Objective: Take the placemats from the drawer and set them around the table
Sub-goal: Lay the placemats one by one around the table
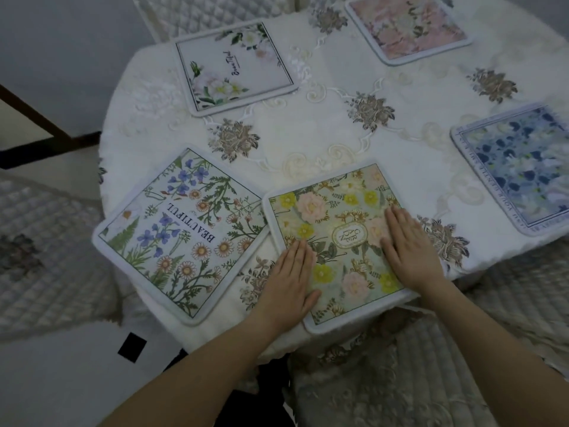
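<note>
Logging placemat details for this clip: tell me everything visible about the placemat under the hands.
The placemat is roughly square with rounded corners and a pale bound edge. Its greenish print shows yellow and peach flowers and an oval label. It looks like soft fabric. It lies flat, turned slightly askew, at the near edge of the table, its near corner at the rim. The left hand and right hand rest on it, fingers straight. Its left corner is close to the neighbouring mat.

Two bare arms come in from the bottom of the picture. No sleeves cover them up to the picture's edge. The left hand and the right hand wear no gloves. No rings, watch or bands show on the fingers or wrists.
</note>
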Demonstrator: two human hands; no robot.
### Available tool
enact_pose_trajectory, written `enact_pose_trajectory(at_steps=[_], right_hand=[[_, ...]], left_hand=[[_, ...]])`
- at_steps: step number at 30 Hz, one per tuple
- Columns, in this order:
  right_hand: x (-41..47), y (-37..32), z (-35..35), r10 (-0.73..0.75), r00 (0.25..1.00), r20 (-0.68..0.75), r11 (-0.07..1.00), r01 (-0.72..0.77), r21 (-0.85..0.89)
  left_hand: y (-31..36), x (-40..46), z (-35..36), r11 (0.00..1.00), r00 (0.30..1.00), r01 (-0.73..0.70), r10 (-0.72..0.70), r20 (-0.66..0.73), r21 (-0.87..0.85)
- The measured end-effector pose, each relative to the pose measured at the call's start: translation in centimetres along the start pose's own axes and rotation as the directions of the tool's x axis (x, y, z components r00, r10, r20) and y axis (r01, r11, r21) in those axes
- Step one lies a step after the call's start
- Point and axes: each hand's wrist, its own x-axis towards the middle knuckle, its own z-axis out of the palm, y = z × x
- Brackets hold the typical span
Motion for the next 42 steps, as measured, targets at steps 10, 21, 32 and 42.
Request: enact_pose_trajectory(at_steps=[10,21,32,42], right_hand=[[-1.3,-15.1,-2.5,0.140,0.981,-0.133,0.963,-0.104,0.248],[-2.2,-32.7,1.1,0.191,0.981,0.017,0.906,-0.183,0.381],[1.3,-40.5,0.8,0.848,0.475,0.234,0.093,-0.568,0.818],[3.1,-45.0,2.5,0.805,0.397,0.441,-0.090,-0.653,0.752]], left_hand=[[-6.0,-3.2,-6.6,0.980,0.980,-0.025,-0.015,-0.199,-0.197],[-22.6,-5.4,-9.8,0.964,0.969,0.140,-0.180,-0.168,-0.226],[-34.7,-3.8,-12.6,0.904,0.948,0.318,-0.300,0.105,-0.286],[-40.8,-1.2,-16.1,0.721,0.975,0.220,-0.175,0.135,-0.657]])
